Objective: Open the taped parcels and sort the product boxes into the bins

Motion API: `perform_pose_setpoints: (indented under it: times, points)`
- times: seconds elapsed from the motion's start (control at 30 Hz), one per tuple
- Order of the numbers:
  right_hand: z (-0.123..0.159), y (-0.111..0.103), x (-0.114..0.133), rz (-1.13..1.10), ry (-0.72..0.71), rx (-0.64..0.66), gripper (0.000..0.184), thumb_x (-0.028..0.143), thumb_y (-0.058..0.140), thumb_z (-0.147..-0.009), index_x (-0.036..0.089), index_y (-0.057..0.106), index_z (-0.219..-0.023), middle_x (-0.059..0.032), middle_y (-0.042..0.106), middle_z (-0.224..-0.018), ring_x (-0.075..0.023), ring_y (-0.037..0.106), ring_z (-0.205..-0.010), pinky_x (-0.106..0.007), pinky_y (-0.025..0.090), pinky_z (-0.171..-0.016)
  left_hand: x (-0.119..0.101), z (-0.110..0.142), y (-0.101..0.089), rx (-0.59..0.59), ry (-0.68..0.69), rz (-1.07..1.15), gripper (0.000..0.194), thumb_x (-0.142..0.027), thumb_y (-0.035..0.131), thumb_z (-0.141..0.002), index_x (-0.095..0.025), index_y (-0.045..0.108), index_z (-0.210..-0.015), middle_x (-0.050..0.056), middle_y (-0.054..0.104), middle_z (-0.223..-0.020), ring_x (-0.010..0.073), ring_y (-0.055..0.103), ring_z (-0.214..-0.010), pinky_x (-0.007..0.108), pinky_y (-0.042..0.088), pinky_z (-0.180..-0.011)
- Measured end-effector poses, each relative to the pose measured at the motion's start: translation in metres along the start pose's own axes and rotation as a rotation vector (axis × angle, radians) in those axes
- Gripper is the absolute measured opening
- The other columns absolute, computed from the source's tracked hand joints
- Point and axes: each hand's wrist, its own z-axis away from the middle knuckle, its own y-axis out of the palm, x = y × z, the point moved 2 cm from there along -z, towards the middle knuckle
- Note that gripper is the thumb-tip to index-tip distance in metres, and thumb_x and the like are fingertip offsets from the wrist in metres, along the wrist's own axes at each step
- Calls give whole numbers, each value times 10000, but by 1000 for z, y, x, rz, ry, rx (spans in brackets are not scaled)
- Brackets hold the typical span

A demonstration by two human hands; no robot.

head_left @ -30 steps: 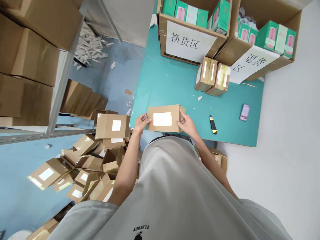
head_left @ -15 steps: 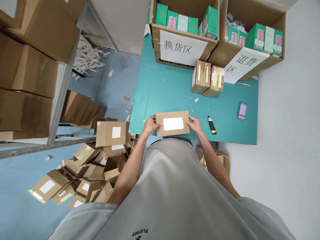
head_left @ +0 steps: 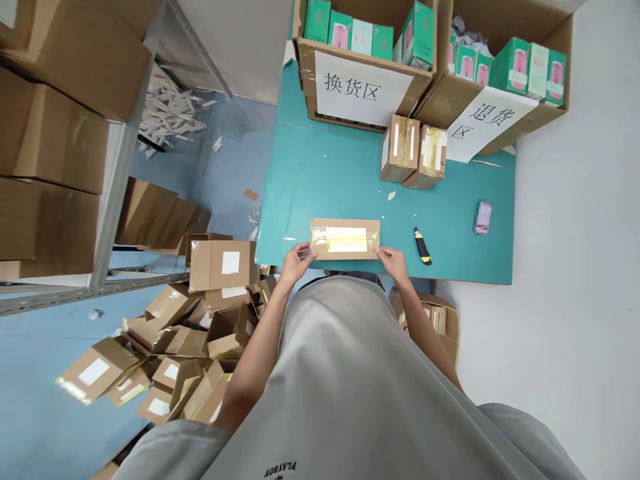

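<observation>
While the left hand [head_left: 296, 262] and the right hand [head_left: 394, 262] grasp opposite ends of a cardboard box [head_left: 345, 240], the box lies directly between them, its long axis running from one hand to the other. Thumbs and fingers pinch it near the corners closest to the grey shirt [head_left: 345, 347], so neither hand is clearly nearer; most of the box reaches forward of the fingertips. Its upward side carries shiny tape and pale strips. Whether its underside touches the tabletop [head_left: 320, 173], the view does not tell.

Just to the right of the right hand lies a utility knife [head_left: 423, 247], slanted, its blade end pointing forward; that hand is plainly the nearer one to it. Farther right is a small blurred item [head_left: 483, 217], too unclear to name. Well forward of the right hand, two taped cartons [head_left: 400, 150] stand side by side, and behind them two large open cartons [head_left: 309, 77] hold green boxes [head_left: 341, 33]. To the left of the left hand, past the tabletop's edge, is a heap of boxes [head_left: 185, 340].
</observation>
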Motion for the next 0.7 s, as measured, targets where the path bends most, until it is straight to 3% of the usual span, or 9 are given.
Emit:
perform_pose_setpoints:
  times: [0.13,0.5,0.6,0.7]
  points:
    - [-4,3,-14,29,2,20,558,749,724,-883,206,850,-860,-144,880,-1124,-379,819,-1119,-460,633,-1004,5,-1,4,1,-76,83,494,-379,871,-786,-146,683,-1178,219,775,-1350,368,758,-1282,542,633,-1111]
    - [-14,11,-14,150,-1,28,622,800,696,-861,192,825,-842,-145,860,-885,-366,820,-948,-367,603,-798,3,-9,13,-38,-15,114,499,-290,809,-808,-150,707,-1275,205,754,-1412,358,754,-1261,552,641,-1090]
    - [-15,8,-24,109,7,4,648,812,672,-858,180,817,-847,-134,850,-877,-347,804,-916,-366,613,-799,-8,-3,19,-57,24,40,470,-281,765,-862,-140,730,-1309,193,764,-1375,338,771,-1216,520,641,-1092]
    - [-20,-6,-41,27,78,-25,695,834,636,-854,164,818,-881,-112,839,-906,-311,777,-908,-357,634,-782,-38,13,35,-45,145,-78,486,-311,724,-936,-160,736,-1398,169,737,-1407,312,779,-1199,481,630,-1108]
